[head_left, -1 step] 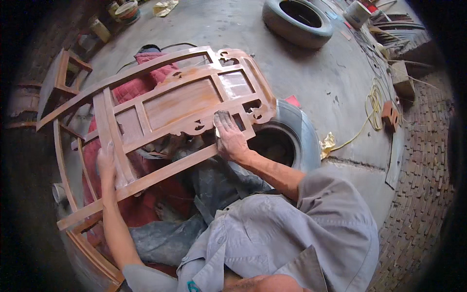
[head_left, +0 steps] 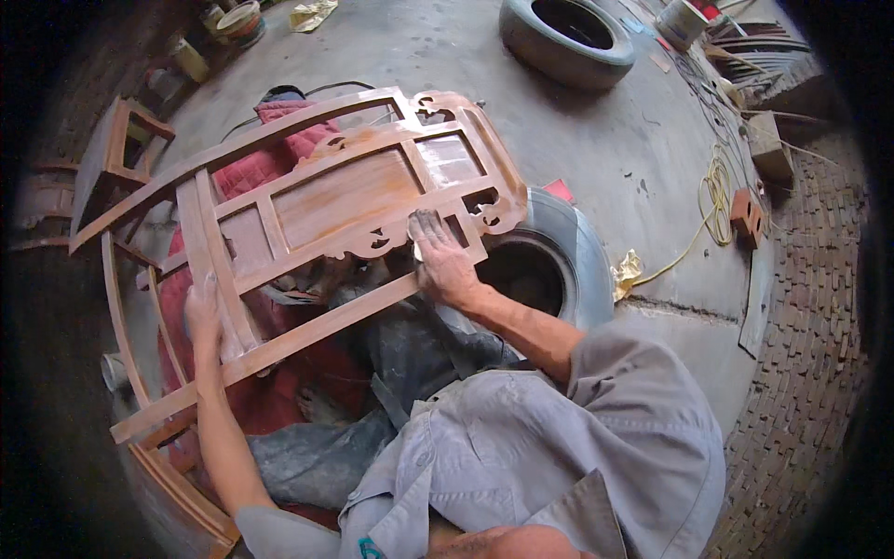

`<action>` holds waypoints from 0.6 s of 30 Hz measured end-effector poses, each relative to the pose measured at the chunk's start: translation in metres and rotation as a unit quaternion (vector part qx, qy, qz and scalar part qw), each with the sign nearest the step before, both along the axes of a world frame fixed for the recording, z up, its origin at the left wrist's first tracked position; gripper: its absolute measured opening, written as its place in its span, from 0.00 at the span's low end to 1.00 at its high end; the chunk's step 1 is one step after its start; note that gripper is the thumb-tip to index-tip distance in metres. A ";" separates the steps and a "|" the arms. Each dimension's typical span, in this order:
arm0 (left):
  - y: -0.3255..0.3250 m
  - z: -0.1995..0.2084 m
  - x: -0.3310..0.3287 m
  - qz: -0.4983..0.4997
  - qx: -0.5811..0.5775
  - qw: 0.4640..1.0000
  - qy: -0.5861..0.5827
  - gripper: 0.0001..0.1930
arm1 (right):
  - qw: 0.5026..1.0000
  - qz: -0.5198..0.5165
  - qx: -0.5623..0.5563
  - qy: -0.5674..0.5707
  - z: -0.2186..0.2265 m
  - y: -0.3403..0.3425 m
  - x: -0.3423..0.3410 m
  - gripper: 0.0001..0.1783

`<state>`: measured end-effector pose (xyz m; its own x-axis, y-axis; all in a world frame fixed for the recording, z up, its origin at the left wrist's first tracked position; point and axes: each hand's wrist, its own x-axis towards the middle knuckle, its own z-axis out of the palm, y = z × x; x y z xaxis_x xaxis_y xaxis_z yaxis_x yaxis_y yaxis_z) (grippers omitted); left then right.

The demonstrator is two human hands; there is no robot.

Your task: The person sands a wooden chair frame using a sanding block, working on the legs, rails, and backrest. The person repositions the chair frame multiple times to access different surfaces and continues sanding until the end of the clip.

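A reddish-brown wooden chair frame (head_left: 307,337) lies tilted across my lap, with a panelled back (head_left: 349,200) and scroll-cut edges. Pale dust covers much of the wood. My left hand (head_left: 203,312) is closed around the edge of a wide crosspiece at the left. On the right, my right hand (head_left: 441,259) presses down on the carved lower edge of the back, fingers together. A pale edge of what looks like folded sandpaper shows beneath that palm; most of it is hidden.
A tyre (head_left: 587,252) lies right beside the frame, and another tyre (head_left: 568,42) is farther off. Red quilted cloth (head_left: 298,140) is under the wood. A smaller wooden piece (head_left: 121,158) stands left. Yellow cord (head_left: 715,200) and bricks (head_left: 747,218) are at right.
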<state>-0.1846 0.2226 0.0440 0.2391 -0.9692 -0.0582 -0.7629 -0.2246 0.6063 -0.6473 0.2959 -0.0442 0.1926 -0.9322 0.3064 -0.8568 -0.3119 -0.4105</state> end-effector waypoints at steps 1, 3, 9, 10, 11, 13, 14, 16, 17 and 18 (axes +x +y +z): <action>-0.002 0.002 -0.004 0.002 0.001 1.000 0.004 0.27 | 0.999 -0.025 0.029 -0.015 -0.009 -0.001 -0.016 0.37; 0.009 0.009 0.016 0.025 -0.003 0.996 -0.080 0.26 | 0.908 -0.091 0.408 -0.026 0.049 -0.028 -0.033 0.37; 0.007 -0.008 0.015 -0.021 -0.036 0.999 0.004 0.24 | 0.989 -0.036 -0.143 0.021 0.009 -0.006 0.008 0.22; 0.006 -0.011 0.024 -0.036 -0.050 0.998 0.014 0.24 | 0.990 -0.045 -0.136 0.013 -0.001 -0.007 0.007 0.22; 0.001 -0.008 0.020 -0.033 -0.046 0.998 -0.004 0.24 | 0.990 -0.054 -0.132 0.013 -0.006 -0.010 -0.006 0.22; 0.001 -0.002 0.003 -0.027 -0.031 0.998 -0.041 0.25 | 0.973 -0.097 0.184 0.103 -0.023 -0.034 -0.057 0.17; -0.001 0.001 -0.011 -0.016 -0.040 0.999 0.012 0.25 | 0.985 -0.151 -0.013 0.083 -0.034 -0.049 -0.082 0.11; 0.001 0.004 -0.005 -0.015 -0.033 0.999 -0.007 0.26 | 0.985 -0.118 -0.017 0.123 -0.028 -0.057 -0.075 0.08; 0.009 0.008 0.005 -0.009 -0.026 0.999 -0.026 0.26 | 0.967 -0.033 0.179 0.181 -0.010 -0.045 -0.042 0.10; 0.011 0.010 0.004 -0.007 -0.025 1.000 -0.011 0.26 | 0.988 -0.031 0.141 0.059 0.008 -0.039 -0.013 0.17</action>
<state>-0.1810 0.2339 0.0544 0.2258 -0.9742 -0.0050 -0.7793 -0.1837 0.5991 -0.6602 0.2569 -0.0361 0.1506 -0.9885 0.0125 -0.9182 -0.1445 -0.3689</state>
